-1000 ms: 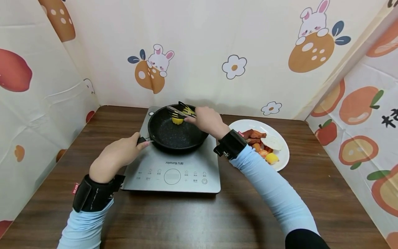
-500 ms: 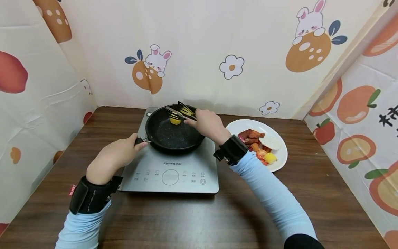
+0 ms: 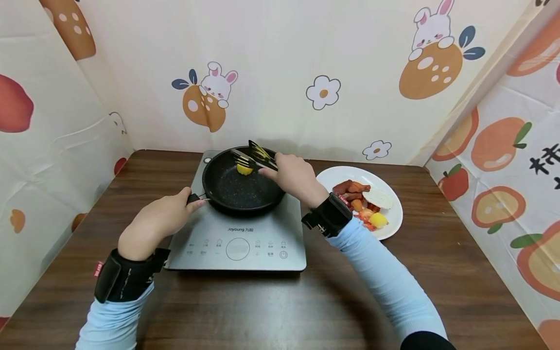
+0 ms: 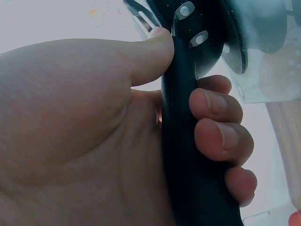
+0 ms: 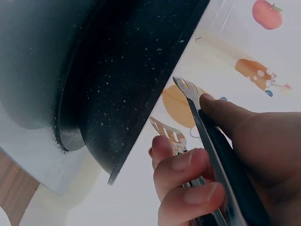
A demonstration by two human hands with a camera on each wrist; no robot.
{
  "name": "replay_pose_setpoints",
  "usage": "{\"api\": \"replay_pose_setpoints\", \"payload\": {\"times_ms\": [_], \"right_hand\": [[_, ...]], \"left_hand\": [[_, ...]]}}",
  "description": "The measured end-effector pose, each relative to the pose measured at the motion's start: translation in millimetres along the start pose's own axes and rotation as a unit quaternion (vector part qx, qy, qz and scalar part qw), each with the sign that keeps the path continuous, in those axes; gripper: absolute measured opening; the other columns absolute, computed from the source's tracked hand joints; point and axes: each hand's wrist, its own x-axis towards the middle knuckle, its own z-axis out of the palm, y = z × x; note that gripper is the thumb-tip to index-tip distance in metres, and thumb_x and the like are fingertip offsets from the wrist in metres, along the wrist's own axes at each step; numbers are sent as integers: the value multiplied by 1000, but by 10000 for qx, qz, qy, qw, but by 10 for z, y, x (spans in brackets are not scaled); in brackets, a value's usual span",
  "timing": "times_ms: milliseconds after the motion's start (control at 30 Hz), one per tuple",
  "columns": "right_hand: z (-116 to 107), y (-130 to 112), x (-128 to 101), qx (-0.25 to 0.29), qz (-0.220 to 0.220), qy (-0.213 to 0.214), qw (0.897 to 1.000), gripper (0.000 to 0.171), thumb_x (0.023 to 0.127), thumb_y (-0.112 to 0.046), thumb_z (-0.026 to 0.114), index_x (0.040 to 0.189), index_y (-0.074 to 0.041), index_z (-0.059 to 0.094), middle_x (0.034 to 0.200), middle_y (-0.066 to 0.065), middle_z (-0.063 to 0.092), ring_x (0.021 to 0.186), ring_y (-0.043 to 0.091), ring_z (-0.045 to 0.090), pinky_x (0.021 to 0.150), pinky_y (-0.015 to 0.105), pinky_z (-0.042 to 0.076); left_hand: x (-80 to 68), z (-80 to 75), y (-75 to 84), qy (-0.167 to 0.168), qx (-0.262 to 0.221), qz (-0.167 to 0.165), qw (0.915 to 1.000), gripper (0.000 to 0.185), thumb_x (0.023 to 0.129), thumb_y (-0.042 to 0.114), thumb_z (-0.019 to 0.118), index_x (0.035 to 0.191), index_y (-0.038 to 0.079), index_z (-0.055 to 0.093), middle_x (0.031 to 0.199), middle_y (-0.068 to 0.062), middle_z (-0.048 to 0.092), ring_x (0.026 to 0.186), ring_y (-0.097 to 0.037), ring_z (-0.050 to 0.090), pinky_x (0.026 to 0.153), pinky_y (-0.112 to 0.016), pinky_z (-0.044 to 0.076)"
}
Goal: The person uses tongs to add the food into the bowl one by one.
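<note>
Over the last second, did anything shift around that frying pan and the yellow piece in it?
Hardly anything. The right hand still grips the tongs over the yellow piece at the far side of the pan, and the left hand keeps holding the pan handle. The plate of food stays put.

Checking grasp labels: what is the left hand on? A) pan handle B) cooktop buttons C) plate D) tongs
A: the left hand has its fingers wrapped round the black pan handle, while the right hand holds the tongs over the pan.
</note>
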Motion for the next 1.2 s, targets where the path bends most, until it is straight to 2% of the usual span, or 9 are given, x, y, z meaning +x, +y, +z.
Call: {"api": "replay_pose_setpoints", "payload": {"times_ms": [133,267,400,533,733,833,933,1067,1200], "right_hand": [[-58,26,-100,157,64,60,9998,48,102,-58,53,93,-10,57,73,3,49,65,22,54,54,32,34],[-118,74,-233,391,139,129,9991,50,101,-58,53,111,-10,62,87,8,64,75,25,61,60,36,44],[-186,165,-403,485,264,148,9984,55,101,-59,54,122,-8,61,99,12,69,83,28,65,68,40,49],[-252,314,-575,541,453,183,9973,54,101,-58,55,122,-8,60,96,10,67,82,27,64,68,39,47],[-316,594,-821,852,770,69,9934,50,101,-58,55,117,-10,59,73,3,65,61,18,62,59,32,43],[-330,734,-955,901,941,-15,9915,49,101,-59,54,116,-12,58,69,0,69,63,18,63,60,32,43],[-329,856,-1093,749,1022,33,9919,52,101,-58,54,120,-10,60,85,3,75,79,21,66,65,33,45],[-306,981,-1276,421,1091,116,9931,65,101,-60,52,134,-4,59,98,12,74,82,24,66,66,35,46],[-263,1102,-1470,220,1205,157,9923,69,100,-62,52,133,-1,60,107,20,73,86,32,69,66,43,51]], "left_hand": [[6,-5,6,-16,18,-22,10000,78,111,50,29,159,-9,13,149,-41,40,126,-54,55,92,-64,49],[13,-2,6,-50,8,-38,10000,78,111,50,28,159,-9,12,151,-41,39,129,-55,53,93,-65,49],[15,-2,6,-54,5,-41,10000,78,111,50,28,159,-9,12,150,-41,39,127,-55,54,92,-65,49],[10,-9,7,-40,17,-29,10000,78,111,50,29,159,-9,13,149,-41,40,126,-55,55,91,-65,50],[4,-19,-5,-11,16,-28,10000,77,111,50,30,159,-9,14,149,-41,41,125,-55,56,90,-65,50],[6,-22,-15,-19,8,-41,10000,78,110,51,29,159,-9,14,148,-41,42,123,-54,57,88,-63,51],[7,-24,-22,-33,10,-37,10000,79,110,51,29,158,-9,14,148,-41,42,122,-53,58,87,-62,51],[5,-21,-21,-65,15,-54,10000,80,110,52,29,158,-10,13,150,-41,39,125,-54,55,89,-64,51],[7,-12,-7,-71,13,-58,10000,80,110,52,29,159,-9,13,151,-41,37,128,-56,53,91,-66,49]]}}
